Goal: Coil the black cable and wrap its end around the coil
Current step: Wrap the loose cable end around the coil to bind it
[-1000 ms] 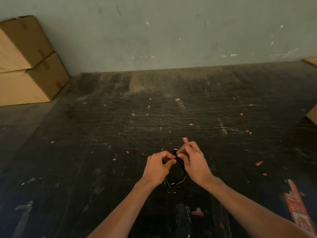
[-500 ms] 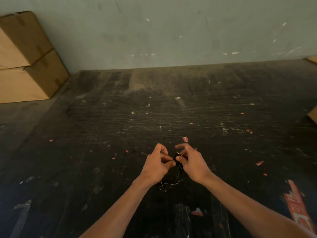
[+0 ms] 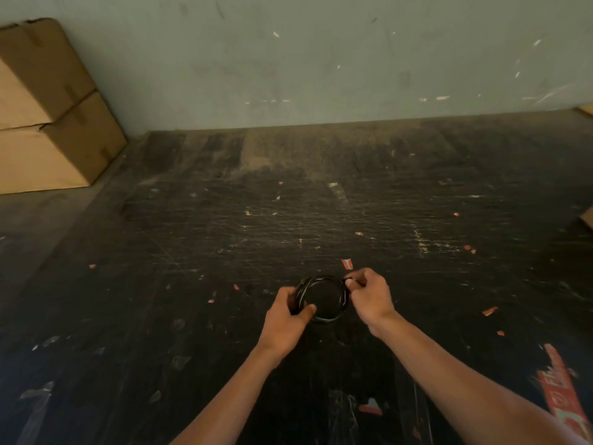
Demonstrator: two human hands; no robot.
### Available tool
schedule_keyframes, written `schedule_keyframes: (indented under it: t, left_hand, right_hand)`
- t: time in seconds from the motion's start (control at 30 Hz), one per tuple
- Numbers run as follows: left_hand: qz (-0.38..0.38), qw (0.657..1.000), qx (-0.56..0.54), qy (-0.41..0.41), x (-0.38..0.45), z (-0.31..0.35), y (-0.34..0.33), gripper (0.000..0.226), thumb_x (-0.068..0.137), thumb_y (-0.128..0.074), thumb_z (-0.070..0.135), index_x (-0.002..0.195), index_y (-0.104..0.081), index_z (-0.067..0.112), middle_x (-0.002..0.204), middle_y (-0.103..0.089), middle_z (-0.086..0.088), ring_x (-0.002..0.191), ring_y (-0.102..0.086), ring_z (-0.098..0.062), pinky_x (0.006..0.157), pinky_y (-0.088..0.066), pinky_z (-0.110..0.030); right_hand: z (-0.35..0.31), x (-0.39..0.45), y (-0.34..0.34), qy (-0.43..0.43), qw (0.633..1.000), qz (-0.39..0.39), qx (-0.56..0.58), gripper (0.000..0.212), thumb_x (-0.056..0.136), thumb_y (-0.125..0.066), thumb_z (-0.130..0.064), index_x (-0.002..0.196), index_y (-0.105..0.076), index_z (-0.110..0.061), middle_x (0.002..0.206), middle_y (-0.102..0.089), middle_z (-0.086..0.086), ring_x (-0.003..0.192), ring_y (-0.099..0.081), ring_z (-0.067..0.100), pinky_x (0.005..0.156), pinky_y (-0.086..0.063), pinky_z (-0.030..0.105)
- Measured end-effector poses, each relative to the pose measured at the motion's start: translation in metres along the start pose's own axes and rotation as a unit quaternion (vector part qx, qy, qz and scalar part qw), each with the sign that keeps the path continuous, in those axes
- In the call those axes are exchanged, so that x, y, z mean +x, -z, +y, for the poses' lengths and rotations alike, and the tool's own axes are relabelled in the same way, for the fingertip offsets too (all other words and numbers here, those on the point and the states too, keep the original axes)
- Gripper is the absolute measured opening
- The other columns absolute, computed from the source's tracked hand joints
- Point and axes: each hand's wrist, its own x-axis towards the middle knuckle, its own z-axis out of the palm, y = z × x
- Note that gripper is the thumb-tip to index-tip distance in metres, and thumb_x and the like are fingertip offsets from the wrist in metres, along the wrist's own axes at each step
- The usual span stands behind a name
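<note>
— What does each grip hold?
— The left hand (image 3: 285,322) pinches the left side of the black cable (image 3: 322,298) coil; the right hand (image 3: 369,295) pinches its upper right part.
— Where is the coil?
— Between both hands, above the dark scratched desk (image 3: 224,236). Cardboard boxes (image 3: 48,117) stand far left.

One camera only, worn on the person's head, and it looked forward and steeply down across the scuffed black tabletop (image 3: 321,203) toward the pale grey-green wall (image 3: 321,59). Both bare forearms reached in from the bottom edge, close under the lens.
</note>
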Motion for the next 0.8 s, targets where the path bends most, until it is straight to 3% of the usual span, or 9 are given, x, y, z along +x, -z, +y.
schedule_keyframes:
  t: [0.07,0.13,0.23,0.4,0.47,0.57,0.73,0.8]
  left_hand:
    - [0.009,0.998,-0.049,0.030,0.004,-0.005,0.005,0.040,0.089,-0.068,0.016,0.123,-0.050,0.027,0.113,-0.064,0.000,0.100,-0.066,-0.016,0.087,-0.058,-0.037]
    - [0.014,0.993,-0.104,0.059,0.008,-0.005,0.007,0.042,0.087,-0.069,0.009,0.123,-0.051,0.024,0.115,-0.062,-0.006,0.098,-0.068,-0.021,0.080,-0.059,-0.032]
    - [0.039,0.991,-0.104,0.076,0.020,-0.006,0.007,0.033,0.085,-0.070,0.005,0.112,-0.057,0.019,0.117,-0.062,-0.008,0.097,-0.068,-0.020,0.081,-0.060,-0.032]
    - [0.062,0.996,0.067,0.018,0.034,-0.007,0.005,0.035,0.088,-0.069,0.014,0.120,-0.060,0.023,0.123,-0.061,0.002,0.099,-0.063,-0.009,0.087,-0.057,-0.028]
    - [0.069,0.989,0.129,-0.011,0.038,-0.005,0.003,0.035,0.090,-0.067,0.015,0.124,-0.059,0.020,0.122,-0.059,0.002,0.092,-0.058,-0.003,0.073,-0.051,-0.015]
    - [0.069,0.979,0.188,-0.021,0.043,-0.006,-0.001,0.037,0.091,-0.066,0.017,0.127,-0.058,0.018,0.128,-0.059,-0.002,0.091,-0.055,-0.001,0.061,-0.042,-0.010]
    - [0.063,0.974,0.215,-0.016,0.047,-0.008,-0.002,0.038,0.091,-0.065,0.021,0.129,-0.057,0.021,0.132,-0.058,-0.003,0.104,-0.057,-0.006,0.075,-0.044,-0.014]
    - [0.059,0.973,0.221,-0.024,0.044,-0.011,-0.001,0.037,0.092,-0.063,0.021,0.129,-0.056,0.022,0.134,-0.054,-0.003,0.100,-0.055,-0.005,0.077,-0.043,-0.014]
  right_hand:
    - [0.005,0.007,0.001,-0.018,0.999,-0.003,0.040,0.019,0.096,-0.052,-0.005,0.097,-0.060,-0.022,0.106,-0.064,0.009,0.082,-0.064,0.017,0.066,-0.056,0.030]
    - [0.008,0.008,0.001,-0.006,0.999,-0.024,0.023,0.023,0.097,-0.049,-0.003,0.103,-0.062,-0.022,0.108,-0.061,0.009,0.076,-0.063,0.017,0.059,-0.054,0.025]
    - [0.016,0.009,-0.002,0.013,0.999,-0.029,-0.032,0.026,0.098,-0.049,-0.004,0.108,-0.069,-0.018,0.113,-0.064,0.007,0.082,-0.067,0.017,0.066,-0.058,0.027]
    - [0.028,0.011,-0.003,0.043,0.992,-0.036,-0.115,0.028,0.096,-0.054,-0.006,0.117,-0.068,-0.017,0.125,-0.060,0.005,0.081,-0.068,0.012,0.065,-0.057,0.022]
    - [0.028,0.010,-0.002,0.059,0.986,-0.042,-0.149,0.028,0.095,-0.056,-0.007,0.118,-0.067,-0.019,0.122,-0.063,0.005,0.088,-0.068,0.013,0.074,-0.060,0.030]
    - [0.027,0.010,-0.002,0.076,0.974,-0.046,-0.209,0.029,0.094,-0.058,-0.009,0.120,-0.067,-0.019,0.122,-0.064,0.006,0.099,-0.066,0.016,0.088,-0.057,0.034]
    - [0.027,0.011,-0.001,0.093,0.959,-0.066,-0.261,0.033,0.095,-0.057,-0.013,0.126,-0.064,-0.022,0.130,-0.058,0.007,0.108,-0.061,0.014,0.094,-0.052,0.028]
    - [0.029,0.006,0.001,0.096,0.951,-0.077,-0.283,0.035,0.095,-0.057,-0.016,0.129,-0.061,-0.025,0.132,-0.052,0.006,0.111,-0.059,0.015,0.096,-0.051,0.030]
